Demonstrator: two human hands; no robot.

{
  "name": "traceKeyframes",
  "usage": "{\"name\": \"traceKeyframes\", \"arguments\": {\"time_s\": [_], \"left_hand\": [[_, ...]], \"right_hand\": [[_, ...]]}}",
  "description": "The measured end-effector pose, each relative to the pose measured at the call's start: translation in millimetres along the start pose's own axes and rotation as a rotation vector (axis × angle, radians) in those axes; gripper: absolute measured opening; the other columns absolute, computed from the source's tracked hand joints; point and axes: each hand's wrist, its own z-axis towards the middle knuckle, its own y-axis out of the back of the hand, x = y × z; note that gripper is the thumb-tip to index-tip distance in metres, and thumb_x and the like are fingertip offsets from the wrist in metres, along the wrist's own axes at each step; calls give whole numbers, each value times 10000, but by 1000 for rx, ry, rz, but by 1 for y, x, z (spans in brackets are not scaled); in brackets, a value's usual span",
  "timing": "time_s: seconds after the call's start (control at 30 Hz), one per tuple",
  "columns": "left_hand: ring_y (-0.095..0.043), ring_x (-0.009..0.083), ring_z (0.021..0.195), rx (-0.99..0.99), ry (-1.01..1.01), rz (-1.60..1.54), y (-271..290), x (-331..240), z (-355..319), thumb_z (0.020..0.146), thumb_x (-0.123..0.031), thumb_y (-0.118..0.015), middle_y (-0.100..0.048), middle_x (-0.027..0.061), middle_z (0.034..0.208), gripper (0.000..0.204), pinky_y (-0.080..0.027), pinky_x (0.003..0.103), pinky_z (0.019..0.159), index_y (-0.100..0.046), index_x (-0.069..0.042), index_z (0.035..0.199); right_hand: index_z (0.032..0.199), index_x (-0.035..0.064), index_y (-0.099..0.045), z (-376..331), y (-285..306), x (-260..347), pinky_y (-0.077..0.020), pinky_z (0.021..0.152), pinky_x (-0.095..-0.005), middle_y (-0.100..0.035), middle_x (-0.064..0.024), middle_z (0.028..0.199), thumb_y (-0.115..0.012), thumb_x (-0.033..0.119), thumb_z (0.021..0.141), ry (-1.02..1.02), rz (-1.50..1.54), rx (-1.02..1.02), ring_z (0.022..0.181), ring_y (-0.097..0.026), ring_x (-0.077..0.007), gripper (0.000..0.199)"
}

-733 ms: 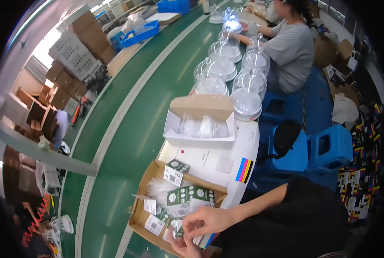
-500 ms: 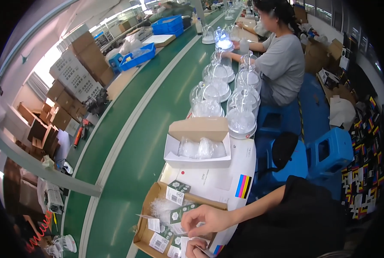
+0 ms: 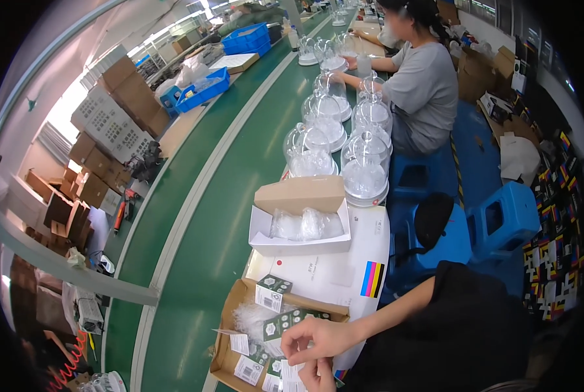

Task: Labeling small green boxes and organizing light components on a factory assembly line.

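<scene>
- Since the earlier frames the view has tipped further along the line: the brown carton (image 3: 230, 353) of small packs has slid toward the lower edge, and more of the green conveyor belt (image 3: 220, 215) and the seated co-worker (image 3: 422, 91) shows.
- Right hand (image 3: 318, 338) sits over the carton's near corner, fingers curled together and pinched on a small white tag (image 3: 292, 375).
- Left hand (image 3: 319, 377) lies just below it at the frame's bottom edge; whether it grips anything cannot be told.
- Small boxed packs (image 3: 270, 293), dark green with white labels, and crinkled clear bags fill the carton; its flaps stand open.
- Beyond it lies a flat white sheet with a colour stripe (image 3: 372, 279), then an open white box (image 3: 300, 225) holding clear plastic bags.
- Clear glossy domes (image 3: 365, 166) stand in two rows along the table's right side, close together.
- Belt runs bare and smooth to the left; blue stools (image 3: 501, 222) crowd the right.
</scene>
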Motion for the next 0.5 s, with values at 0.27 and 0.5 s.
{"name": "traceKeyframes", "arguments": {"time_s": [0.27, 0.5], "left_hand": [[-620, 148, 790, 78, -5, 101, 14, 14, 3, 970, -179, -528, -630, 110, 952, 257, -501, 271, 703, -562, 58, 1063], [-522, 58, 622, -167, 91, -189, 0, -16, 3, 938, -70, -534, -596, 24, 691, 174, -391, 195, 551, -522, -3, 1098]], "right_hand": [[889, 23, -583, 0, 2, 2, -475, 709, -218, -592, 8, 844, -665, 121, 876, -24, -42, -75, 787, -544, -46, 129], [918, 9, -597, -15, 5, 6, -514, 747, -244, -628, -27, 876, -676, 78, 855, -66, -5, -21, 820, -605, -82, 122]]}}
